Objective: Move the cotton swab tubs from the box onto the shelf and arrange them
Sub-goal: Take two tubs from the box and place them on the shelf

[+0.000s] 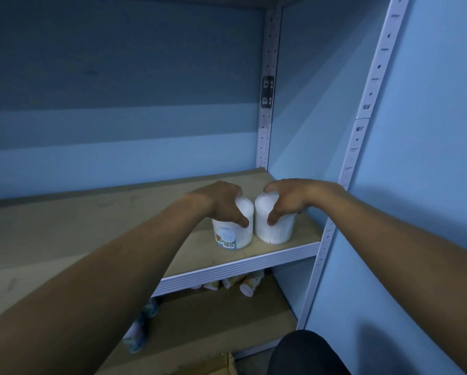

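Head view: two cotton swab tubs stand upright, just beside each other, near the right front corner of the shelf (254, 263). The left hand (221, 203) grips the labelled left tub (233, 231) from above and the right hand (287, 198) grips the plain right tub (277, 226), probably to set them in a neat row.

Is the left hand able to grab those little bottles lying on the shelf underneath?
Probably not right now: the left hand holds a tub, and the shelf board lies between it and the bottles.
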Demonstrator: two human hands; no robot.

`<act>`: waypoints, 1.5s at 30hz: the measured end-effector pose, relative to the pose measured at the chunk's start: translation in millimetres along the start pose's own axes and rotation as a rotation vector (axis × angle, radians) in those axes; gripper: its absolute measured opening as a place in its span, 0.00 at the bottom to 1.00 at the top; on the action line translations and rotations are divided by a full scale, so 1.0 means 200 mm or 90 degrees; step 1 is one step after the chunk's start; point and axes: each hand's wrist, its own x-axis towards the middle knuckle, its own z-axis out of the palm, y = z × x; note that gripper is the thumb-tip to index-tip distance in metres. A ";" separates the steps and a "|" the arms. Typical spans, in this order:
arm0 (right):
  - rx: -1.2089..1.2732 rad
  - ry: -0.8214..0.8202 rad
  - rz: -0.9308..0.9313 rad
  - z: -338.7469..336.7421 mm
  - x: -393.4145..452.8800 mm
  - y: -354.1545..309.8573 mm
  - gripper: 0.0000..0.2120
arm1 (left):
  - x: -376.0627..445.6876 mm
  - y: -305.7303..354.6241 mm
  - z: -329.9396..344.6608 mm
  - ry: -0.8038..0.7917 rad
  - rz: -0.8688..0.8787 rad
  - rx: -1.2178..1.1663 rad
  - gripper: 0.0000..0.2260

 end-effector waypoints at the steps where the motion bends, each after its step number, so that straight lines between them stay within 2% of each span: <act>1: -0.007 0.003 -0.003 0.00 0.01 0.00 0.45 | 0.00 0.00 0.01 0.002 0.002 -0.006 0.38; 4: -0.023 0.000 -0.004 0.01 0.01 -0.01 0.44 | 0.00 0.00 0.02 0.011 0.007 -0.019 0.37; 8: -0.029 0.013 -0.013 0.00 -0.02 -0.01 0.47 | -0.03 -0.01 0.00 0.023 0.014 -0.025 0.42; 12: -0.100 0.057 -0.041 0.03 -0.06 -0.03 0.46 | -0.06 -0.02 -0.03 0.053 0.029 0.000 0.38; 15: -0.134 0.064 -0.051 0.07 -0.09 -0.06 0.46 | -0.08 -0.02 -0.01 0.039 0.030 0.021 0.36; 24: -0.139 0.181 -0.075 0.18 -0.07 -0.04 0.32 | -0.02 -0.05 0.08 0.097 0.012 0.022 0.32; 30: -0.140 0.211 -0.073 0.19 0.07 -0.04 0.29 | 0.06 -0.10 0.08 0.115 0.014 0.001 0.30; 39: -0.147 0.201 -0.055 0.12 0.33 -0.04 0.34 | 0.25 -0.18 0.04 0.096 -0.016 -0.048 0.29; 45: -0.139 0.200 -0.042 0.05 0.55 -0.03 0.30 | 0.44 -0.24 0.03 0.113 -0.031 -0.064 0.30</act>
